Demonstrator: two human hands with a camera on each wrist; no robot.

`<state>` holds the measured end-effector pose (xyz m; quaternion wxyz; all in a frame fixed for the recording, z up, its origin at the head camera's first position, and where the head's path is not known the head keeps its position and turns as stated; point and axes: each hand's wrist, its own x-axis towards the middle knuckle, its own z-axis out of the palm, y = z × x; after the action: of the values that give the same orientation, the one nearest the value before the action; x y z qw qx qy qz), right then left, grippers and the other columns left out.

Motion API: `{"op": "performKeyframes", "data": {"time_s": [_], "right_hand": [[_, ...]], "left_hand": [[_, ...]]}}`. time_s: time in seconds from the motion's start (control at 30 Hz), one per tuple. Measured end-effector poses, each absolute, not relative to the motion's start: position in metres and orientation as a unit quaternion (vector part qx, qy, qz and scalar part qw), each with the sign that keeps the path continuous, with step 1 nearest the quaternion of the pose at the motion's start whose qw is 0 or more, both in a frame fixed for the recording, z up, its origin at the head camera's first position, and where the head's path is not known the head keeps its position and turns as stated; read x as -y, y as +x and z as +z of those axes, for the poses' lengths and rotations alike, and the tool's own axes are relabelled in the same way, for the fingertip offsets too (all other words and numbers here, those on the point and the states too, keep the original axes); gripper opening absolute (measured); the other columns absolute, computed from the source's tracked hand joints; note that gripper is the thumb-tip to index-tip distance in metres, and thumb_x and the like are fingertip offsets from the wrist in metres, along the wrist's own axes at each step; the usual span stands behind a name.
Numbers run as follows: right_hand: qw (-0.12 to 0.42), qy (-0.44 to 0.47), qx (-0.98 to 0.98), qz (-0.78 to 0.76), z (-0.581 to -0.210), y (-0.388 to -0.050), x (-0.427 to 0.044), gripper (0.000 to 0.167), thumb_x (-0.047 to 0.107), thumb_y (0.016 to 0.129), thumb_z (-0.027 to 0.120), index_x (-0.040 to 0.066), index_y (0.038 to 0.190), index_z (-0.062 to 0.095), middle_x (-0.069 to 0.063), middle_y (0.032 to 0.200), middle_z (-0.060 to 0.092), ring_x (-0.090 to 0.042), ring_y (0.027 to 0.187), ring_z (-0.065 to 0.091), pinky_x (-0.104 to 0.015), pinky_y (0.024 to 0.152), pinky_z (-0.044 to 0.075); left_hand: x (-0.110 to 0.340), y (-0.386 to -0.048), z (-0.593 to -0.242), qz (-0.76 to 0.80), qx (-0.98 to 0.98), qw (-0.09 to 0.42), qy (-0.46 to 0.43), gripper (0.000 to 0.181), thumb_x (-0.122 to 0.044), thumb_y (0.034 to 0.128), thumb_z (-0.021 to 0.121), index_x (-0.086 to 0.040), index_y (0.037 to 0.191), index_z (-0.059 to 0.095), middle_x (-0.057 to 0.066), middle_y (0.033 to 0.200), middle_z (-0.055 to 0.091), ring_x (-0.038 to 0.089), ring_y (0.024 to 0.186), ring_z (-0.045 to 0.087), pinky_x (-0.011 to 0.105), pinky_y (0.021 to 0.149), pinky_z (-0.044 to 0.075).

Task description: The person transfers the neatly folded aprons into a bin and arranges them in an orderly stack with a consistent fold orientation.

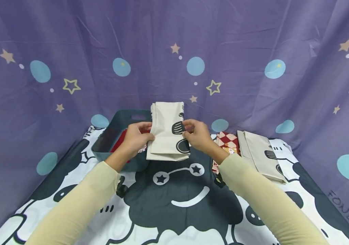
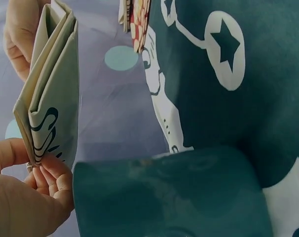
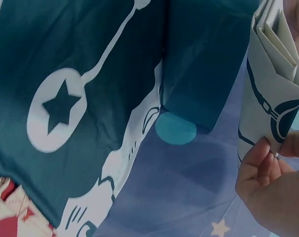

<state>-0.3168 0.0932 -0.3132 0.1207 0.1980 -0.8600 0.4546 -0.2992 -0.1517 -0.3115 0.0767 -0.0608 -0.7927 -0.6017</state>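
A folded cream cloth point(image 1: 166, 132) with black printed shapes is held up in front of me between both hands. My left hand point(image 1: 134, 139) pinches its left edge, thumb in front and fingers behind. My right hand point(image 1: 199, 135) pinches the opposite edge in the same manner. In the left wrist view the folded cloth point(image 2: 56, 94) shows several stacked layers, with the left hand point(image 2: 31, 192) gripping a lower corner. The right wrist view shows the right hand point(image 3: 273, 182) pinching the cloth point(image 3: 273, 98) at its edge.
A dark teal bin point(image 1: 101, 146) with red fabric point(image 1: 120, 140) inside stands behind my left hand. To the right lie a red-and-cream checked cloth point(image 1: 227, 141) and another folded cream cloth point(image 1: 261, 154). A cartoon-print sheet point(image 1: 186, 211) covers the surface; a purple curtain point(image 1: 238, 30) hangs behind.
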Motion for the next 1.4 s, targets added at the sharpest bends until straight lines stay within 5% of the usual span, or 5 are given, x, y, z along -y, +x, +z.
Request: {"op": "performKeyframes", "data": {"time_s": [0.67,1.4], "right_hand": [[0.14,0.192,0.834,0.498,-0.311,-0.33,-0.046,0.038,-0.001,0.089,0.069,-0.001,0.127,0.068,-0.018,0.111,0.071,-0.029,0.098,0.072,-0.037,0.085,0.058],[0.162,0.17,0.78,0.58,-0.306,-0.335,0.012,0.037,-0.004,0.09,0.07,0.0,0.126,0.07,-0.017,0.105,0.071,-0.029,0.091,0.07,-0.028,0.075,0.057]], "left_hand": [[0.195,-0.304,-0.301,-0.604,0.794,0.072,-0.022,0.056,0.009,0.0869,0.064,0.004,0.142,0.056,0.023,0.133,0.058,0.031,0.114,0.06,0.026,0.076,0.057],[0.239,-0.313,-0.295,-0.587,0.802,0.11,0.005,0.055,0.007,0.0903,0.066,0.0,0.144,0.056,0.021,0.133,0.057,0.025,0.112,0.06,0.018,0.078,0.054]]}}
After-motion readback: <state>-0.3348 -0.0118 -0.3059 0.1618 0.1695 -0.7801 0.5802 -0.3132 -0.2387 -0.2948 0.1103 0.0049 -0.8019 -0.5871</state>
